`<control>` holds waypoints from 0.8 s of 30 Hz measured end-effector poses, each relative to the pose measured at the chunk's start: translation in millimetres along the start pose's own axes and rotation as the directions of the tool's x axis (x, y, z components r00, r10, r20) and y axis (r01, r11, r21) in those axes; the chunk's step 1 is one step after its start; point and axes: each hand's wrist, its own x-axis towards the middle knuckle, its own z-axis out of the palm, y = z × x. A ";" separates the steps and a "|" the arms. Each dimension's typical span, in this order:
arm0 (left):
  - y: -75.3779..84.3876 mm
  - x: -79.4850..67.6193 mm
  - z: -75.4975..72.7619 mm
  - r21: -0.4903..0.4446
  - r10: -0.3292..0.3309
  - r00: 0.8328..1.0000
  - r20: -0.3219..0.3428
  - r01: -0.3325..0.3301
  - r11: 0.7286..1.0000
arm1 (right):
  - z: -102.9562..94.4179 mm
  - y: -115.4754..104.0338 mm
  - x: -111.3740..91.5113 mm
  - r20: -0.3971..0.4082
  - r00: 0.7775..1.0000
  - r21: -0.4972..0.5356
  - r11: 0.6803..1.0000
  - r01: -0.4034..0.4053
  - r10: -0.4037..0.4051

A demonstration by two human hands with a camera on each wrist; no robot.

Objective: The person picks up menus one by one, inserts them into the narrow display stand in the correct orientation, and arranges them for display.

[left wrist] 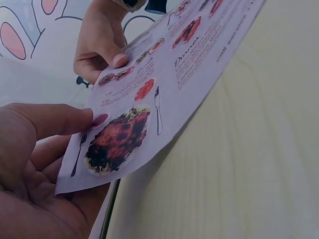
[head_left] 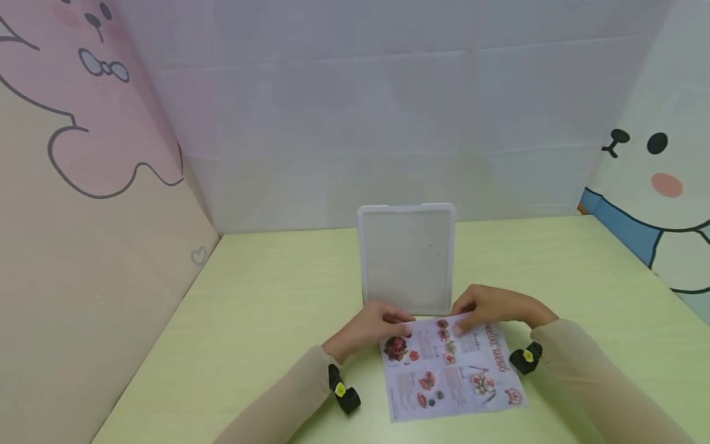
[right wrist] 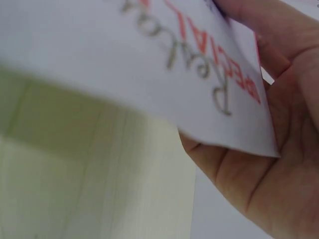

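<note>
A printed paper menu [head_left: 413, 382] with food pictures and red lettering lies sideways between both hands, tilted up off the table along its far edge. My left hand [head_left: 370, 328] pinches its far left corner, thumb on the printed face and fingers behind, as the left wrist view shows. My right hand [head_left: 493, 306] pinches the far edge toward the right, with the thumb on top and the other fingers beneath the sheet. Just beyond the menu stands a white-framed panel [head_left: 407, 262] with a plain grey face, its bottom edge close to both hands.
The pale yellow-green table [head_left: 266, 290] runs back to a whitish sheet wall [head_left: 377, 129]. Side walls carry cartoon prints: a pink animal [head_left: 105, 135] on the left and a white bear [head_left: 660, 185] on the right. Each wrist wears a black strap camera [head_left: 348, 398].
</note>
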 end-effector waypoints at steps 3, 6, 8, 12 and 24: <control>-0.4 0.5 0.7 0.008 0.010 1.000 0.007 -0.010 1.000 | 0.7 -0.3 2.0 -0.009 1.000 -0.004 1.000 0.000 0.000; -3.4 0.5 0.0 0.015 0.015 1.000 -0.003 -0.015 1.000 | 0.8 0.8 1.7 -0.047 0.999 -0.035 0.999 -0.023 0.021; -6.2 0.1 -1.3 0.013 0.018 1.000 -0.018 -0.018 1.000 | 0.3 2.8 0.3 -0.082 0.996 -0.047 0.998 -0.046 0.042; -13.1 -1.2 -5.6 -0.019 0.027 0.998 -0.056 -0.028 0.999 | -1.5 7.8 -3.8 -0.140 0.987 -0.016 0.996 -0.086 0.083; -19.3 -4.6 -25.8 -0.081 0.002 0.972 -0.236 -0.022 0.996 | -9.2 15.1 -12.5 -0.202 0.975 0.081 0.994 -0.078 0.093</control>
